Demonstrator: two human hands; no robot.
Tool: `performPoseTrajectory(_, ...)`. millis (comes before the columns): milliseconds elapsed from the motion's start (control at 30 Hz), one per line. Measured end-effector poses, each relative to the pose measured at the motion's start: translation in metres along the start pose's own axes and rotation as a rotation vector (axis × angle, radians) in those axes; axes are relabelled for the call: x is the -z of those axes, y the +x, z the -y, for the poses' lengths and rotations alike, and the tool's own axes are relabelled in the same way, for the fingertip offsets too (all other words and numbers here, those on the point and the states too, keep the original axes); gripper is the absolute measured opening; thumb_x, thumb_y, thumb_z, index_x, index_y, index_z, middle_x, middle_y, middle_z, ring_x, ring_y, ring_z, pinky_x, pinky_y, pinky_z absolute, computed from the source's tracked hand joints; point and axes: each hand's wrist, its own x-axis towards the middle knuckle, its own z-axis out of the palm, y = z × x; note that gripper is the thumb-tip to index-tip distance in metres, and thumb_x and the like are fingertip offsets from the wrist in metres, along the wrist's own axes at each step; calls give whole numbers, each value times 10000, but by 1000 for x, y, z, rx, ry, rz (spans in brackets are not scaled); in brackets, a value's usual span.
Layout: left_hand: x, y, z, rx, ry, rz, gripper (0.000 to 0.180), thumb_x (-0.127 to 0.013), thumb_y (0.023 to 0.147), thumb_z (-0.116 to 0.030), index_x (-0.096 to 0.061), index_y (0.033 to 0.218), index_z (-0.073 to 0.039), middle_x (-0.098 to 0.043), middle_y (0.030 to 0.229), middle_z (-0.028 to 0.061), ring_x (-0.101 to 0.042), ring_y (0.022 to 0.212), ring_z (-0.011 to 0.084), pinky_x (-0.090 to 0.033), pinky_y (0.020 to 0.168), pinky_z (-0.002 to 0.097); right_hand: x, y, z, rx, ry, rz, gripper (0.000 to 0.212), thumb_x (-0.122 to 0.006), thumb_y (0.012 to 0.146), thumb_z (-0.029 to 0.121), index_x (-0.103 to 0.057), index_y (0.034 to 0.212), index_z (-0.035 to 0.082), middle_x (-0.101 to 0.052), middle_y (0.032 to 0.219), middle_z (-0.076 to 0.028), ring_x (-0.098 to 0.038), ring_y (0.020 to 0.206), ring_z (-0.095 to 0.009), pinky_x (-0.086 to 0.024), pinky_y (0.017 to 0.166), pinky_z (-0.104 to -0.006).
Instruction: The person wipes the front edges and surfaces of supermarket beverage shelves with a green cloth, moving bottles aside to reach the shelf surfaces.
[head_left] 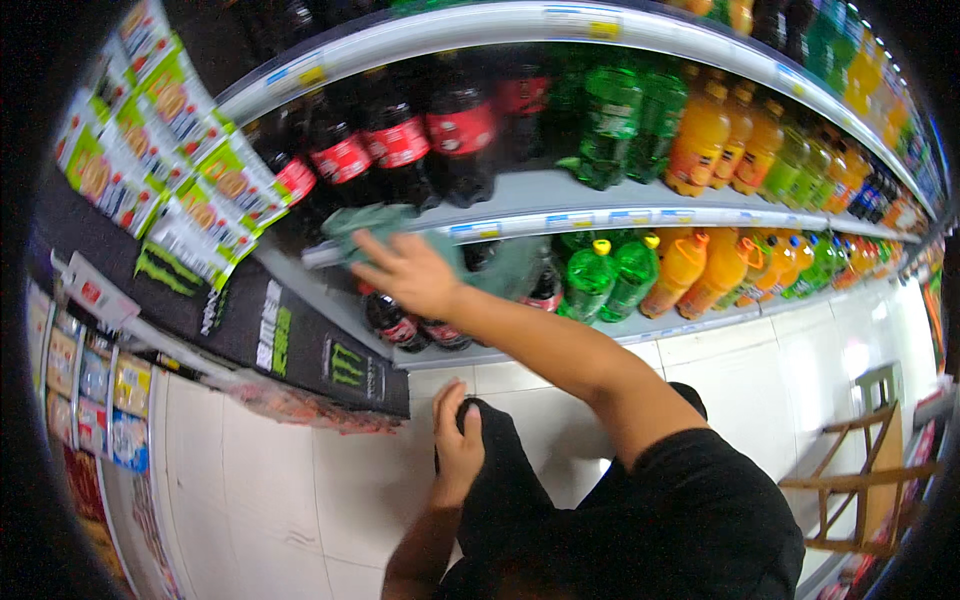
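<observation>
My right hand (412, 275) reaches across to the front edge of the middle shelf (540, 222), fingers spread over a thin green cloth (372, 220). It presses the cloth against the shelf edge. Part of the cloth hangs down to the right, in front of the lower bottles, and looks blurred. Dark cola bottles with red labels (398, 145) stand just behind and above this hand. Down by my knee (490, 425), my left hand (458, 445) rests with its thumb apart from loosely bent fingers, and nothing shows in it.
Green bottles (612, 125) and orange drink bottles (697, 140) continue along the shelves to the right. Snack packets (170, 105) hang at the left, above a black display panel (290, 325). A wooden folding stool or ladder (870, 480) stands on the tiled floor (250, 480) at right.
</observation>
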Motion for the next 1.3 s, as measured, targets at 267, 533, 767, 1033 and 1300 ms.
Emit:
performPoseTrajectory(267, -5, -32, 15, 106, -212, 103, 316, -505, 880, -40, -471, 1186, 33, -449, 1232, 146, -491, 1109, 232, -433, 930, 329, 36, -64, -40, -119, -275, 255, 390, -498, 816, 230, -577, 1198, 226, -306, 1433, -118, -452, 1055, -283, -408, 814, -398)
performPoseTrajectory(533, 18, -7, -14, 0, -87, 89, 259, -510, 861, -18, -526, 1115, 35, -507, 1172, 155, -533, 1040, 246, -444, 884, 324, 186, -137, -114, -609, -274, 247, 564, -607, 663, 32, -540, 1204, 177, -485, 1256, -139, -511, 970, -373, -472, 815, -433)
performPoseTrajectory(767, -69, 156, -119, -456, -76, 167, 439, -519, 853, -7, -381, 1266, 48, -430, 1281, 194, -449, 1190, 287, -339, 1024, 378, 164, -69, -157, -769, -33, 716, 396, -613, 721, 267, -628, 1093, 131, -575, 1177, -165, -573, 1055, -319, -482, 869, -422)
performPoseTrajectory(1033, -180, 356, -101, -167, 307, -30, 699, -629, 710, -96, -275, 1271, 123, -389, 1263, 335, -405, 1174, 429, -338, 1001, 414, 206, -68, -158, -720, -53, 862, 376, -596, 755, 284, -627, 1091, 118, -637, 1065, -138, -609, 996, -292, -486, 842, -416)
performPoseTrajectory(1300, -209, 438, 18, -27, 638, -103, 695, -634, 699, -145, -305, 1264, 91, -498, 1153, 337, -490, 1080, 441, -404, 926, 411, 252, -118, -195, -879, -90, 831, 356, -636, 712, 303, -661, 1013, 114, -632, 1051, -145, -606, 993, -296, -497, 819, -423)
